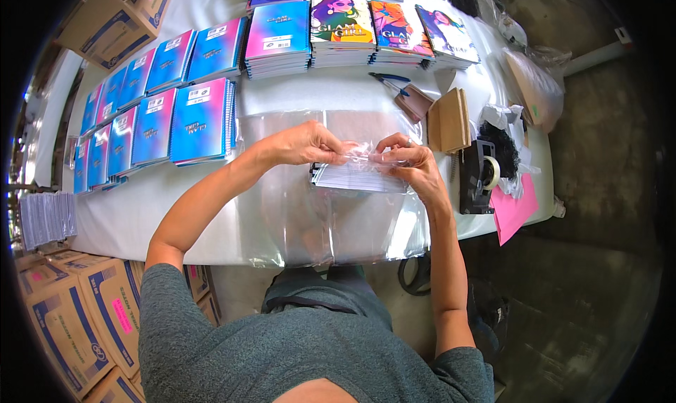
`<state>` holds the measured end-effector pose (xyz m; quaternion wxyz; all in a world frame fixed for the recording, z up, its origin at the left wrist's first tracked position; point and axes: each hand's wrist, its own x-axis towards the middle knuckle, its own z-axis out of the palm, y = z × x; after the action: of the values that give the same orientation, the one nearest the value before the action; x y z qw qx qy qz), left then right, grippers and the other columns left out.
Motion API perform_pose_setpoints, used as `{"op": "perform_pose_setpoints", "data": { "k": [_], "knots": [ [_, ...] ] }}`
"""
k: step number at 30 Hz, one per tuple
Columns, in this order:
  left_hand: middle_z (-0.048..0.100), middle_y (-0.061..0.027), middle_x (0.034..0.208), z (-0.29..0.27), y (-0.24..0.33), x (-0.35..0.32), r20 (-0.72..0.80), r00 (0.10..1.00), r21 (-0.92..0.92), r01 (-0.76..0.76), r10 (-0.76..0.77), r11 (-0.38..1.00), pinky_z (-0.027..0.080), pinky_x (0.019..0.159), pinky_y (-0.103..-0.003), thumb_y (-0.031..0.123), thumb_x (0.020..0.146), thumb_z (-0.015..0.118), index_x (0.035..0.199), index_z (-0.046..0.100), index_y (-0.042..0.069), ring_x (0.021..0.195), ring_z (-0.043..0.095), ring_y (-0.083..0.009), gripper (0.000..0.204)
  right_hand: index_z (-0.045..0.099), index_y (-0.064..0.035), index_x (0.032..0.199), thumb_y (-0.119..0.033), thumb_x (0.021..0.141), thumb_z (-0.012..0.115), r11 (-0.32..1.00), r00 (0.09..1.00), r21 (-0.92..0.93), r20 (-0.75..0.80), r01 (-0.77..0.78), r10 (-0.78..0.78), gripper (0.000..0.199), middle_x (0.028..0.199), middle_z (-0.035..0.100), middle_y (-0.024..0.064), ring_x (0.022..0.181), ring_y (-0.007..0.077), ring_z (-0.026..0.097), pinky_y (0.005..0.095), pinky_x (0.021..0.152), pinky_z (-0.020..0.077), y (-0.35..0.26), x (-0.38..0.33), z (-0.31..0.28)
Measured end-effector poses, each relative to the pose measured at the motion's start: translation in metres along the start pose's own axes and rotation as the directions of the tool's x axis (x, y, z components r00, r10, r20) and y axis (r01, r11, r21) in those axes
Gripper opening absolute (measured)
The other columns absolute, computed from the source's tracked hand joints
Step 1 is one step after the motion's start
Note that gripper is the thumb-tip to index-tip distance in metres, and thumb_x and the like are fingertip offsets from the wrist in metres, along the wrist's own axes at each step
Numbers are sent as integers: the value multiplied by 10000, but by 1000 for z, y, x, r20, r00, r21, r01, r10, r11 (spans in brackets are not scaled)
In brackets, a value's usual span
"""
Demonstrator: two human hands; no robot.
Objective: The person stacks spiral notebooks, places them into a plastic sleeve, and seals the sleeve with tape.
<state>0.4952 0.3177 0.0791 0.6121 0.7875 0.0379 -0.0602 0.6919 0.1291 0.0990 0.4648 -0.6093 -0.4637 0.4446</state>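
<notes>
Both hands are over the near middle of the table, pinching a crinkled piece of clear plastic film. My left hand has its fingers closed on one side of the film. On the other side, my right hand pinches it between thumb and fingers. Right below them lies a pale, striped block that looks like a small stack of notebooks, with dark spiral binding at its left end; the hands and film partly cover it. A wide clear plastic sheet spreads under it and hangs over the table's front edge.
Blue-pink spiral notebooks stand in rows at left; stacks with illustrated covers line the back. Pliers, brown cardboard pieces, a tape dispenser and a pink sheet lie at right. Cardboard boxes fill the lower left.
</notes>
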Motion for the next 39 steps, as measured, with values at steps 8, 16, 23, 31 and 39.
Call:
{"op": "perform_pose_setpoints", "data": {
  "k": [8, 16, 23, 31, 39],
  "knots": [
    [312, 44, 1522, 41, 44, -24, -42, 990, 923, -14, 138, 383, 168, 1144, -610, 367, 692, 783, 1462, 322, 289, 1440, 147, -358, 901, 756, -158, 983, 28, 732, 671, 427, 900, -880, -1, 206, -436, 324, 1051, 628, 19, 988, 198, 516, 336, 842, 396, -25, -29, 25],
    [386, 3, 1481, 55, 30, -28, -68, 920, 938, -73, 386, 338, 230, 1125, -582, 306, 739, 751, 1335, 481, 445, 1423, 211, -373, 669, 647, 57, 885, -217, 958, 587, 946, 825, 232, -471, -226, 312, 290, 780, 667, 91, 714, 144, 597, 283, 713, 485, -8, -77, 103],
    [413, -41, 1447, 55, 31, -30, -62, 925, 925, -88, 376, 369, 303, 1079, -602, 284, 784, 713, 1301, 525, 412, 1376, 289, -394, 565, 640, 28, 873, -169, 934, 620, 872, 776, 452, -612, 187, 151, 208, 782, 658, 88, 692, 143, 580, 282, 655, 461, 49, -66, 142],
    [370, -165, 1475, 32, 46, 13, -36, 996, 743, 77, -76, 665, 223, 1121, -574, 553, 700, 727, 1474, 285, 141, 1338, 371, -378, 981, 664, 51, 818, -86, 904, 634, 893, 763, 373, -644, 251, 55, 165, 737, 654, 74, 680, 138, 595, 269, 659, 480, 59, -53, 141],
    [363, -167, 1480, 31, 45, 12, -76, 994, 789, 110, -82, 605, 206, 1136, -564, 405, 717, 761, 1456, 328, 135, 1328, 400, -328, 898, 718, -6, 935, -174, 803, 720, 999, 861, 39, -508, 18, 5, 214, 1014, 679, 125, 984, 188, 608, 320, 856, 459, 80, -137, -95]
  ]
}}
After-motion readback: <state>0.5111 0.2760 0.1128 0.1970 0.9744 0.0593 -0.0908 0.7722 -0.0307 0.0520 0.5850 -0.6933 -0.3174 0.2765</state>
